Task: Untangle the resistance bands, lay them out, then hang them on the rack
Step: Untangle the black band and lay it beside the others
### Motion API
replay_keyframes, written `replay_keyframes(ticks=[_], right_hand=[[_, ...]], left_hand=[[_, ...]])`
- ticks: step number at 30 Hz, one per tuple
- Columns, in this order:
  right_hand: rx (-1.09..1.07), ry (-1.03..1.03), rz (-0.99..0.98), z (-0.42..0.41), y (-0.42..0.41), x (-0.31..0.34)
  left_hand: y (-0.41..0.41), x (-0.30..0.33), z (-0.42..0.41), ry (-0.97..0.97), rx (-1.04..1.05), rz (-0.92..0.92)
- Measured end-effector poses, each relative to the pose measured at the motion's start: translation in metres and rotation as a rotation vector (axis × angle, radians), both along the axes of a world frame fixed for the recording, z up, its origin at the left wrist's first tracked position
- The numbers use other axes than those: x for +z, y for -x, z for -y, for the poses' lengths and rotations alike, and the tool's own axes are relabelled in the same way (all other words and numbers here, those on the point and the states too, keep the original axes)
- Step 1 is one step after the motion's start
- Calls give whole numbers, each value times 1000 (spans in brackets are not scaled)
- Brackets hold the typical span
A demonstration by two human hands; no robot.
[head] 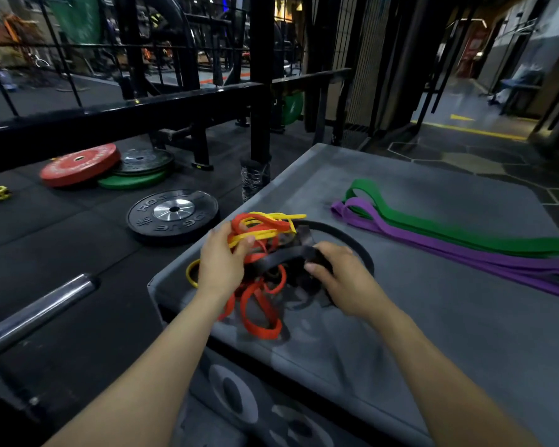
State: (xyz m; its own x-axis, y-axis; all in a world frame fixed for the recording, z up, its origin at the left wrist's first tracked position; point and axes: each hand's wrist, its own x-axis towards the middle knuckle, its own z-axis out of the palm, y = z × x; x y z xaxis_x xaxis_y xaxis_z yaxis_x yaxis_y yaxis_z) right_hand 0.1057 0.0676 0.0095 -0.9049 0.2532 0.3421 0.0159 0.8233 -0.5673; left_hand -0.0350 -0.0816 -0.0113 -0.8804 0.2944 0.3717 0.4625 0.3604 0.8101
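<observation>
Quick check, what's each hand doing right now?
Left hand: closed on the yellow band in the tangle.
Right hand: closed on the black band.

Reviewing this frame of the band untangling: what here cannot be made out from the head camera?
- Green band and purple band: far ends cut off by the right edge.
- Tangle: how the orange, yellow and black bands loop is hidden under both hands and blurred.
- Right hand: its grip on the black band is motion-blurred.
- Left hand: palm side hidden.
- Hanging rack: cannot be identified in the dark background.
</observation>
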Motion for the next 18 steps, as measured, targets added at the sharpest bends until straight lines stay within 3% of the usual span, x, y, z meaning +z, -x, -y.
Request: replay_keyframes(ticks=[3,6,11,13,16,18], right_hand=[[-146,177,-85,-12,-10,5],[-265,194,-74,-24,-18,5],[-530,161,-144,-43,-20,-3],[-506,85,-86,-43,-21,-4],[-311,-42,114,-35,-22,-7],[-209,-148,203,-33,-23,-8]], left_hand=[[4,3,8,-73,120,77],[5,6,12,-52,126,107],[-5,8,11,84,148,-20],[-7,5,12,192,124,-41],[-9,1,12,545,110,-52],[-16,5,12,613,64,-41]])
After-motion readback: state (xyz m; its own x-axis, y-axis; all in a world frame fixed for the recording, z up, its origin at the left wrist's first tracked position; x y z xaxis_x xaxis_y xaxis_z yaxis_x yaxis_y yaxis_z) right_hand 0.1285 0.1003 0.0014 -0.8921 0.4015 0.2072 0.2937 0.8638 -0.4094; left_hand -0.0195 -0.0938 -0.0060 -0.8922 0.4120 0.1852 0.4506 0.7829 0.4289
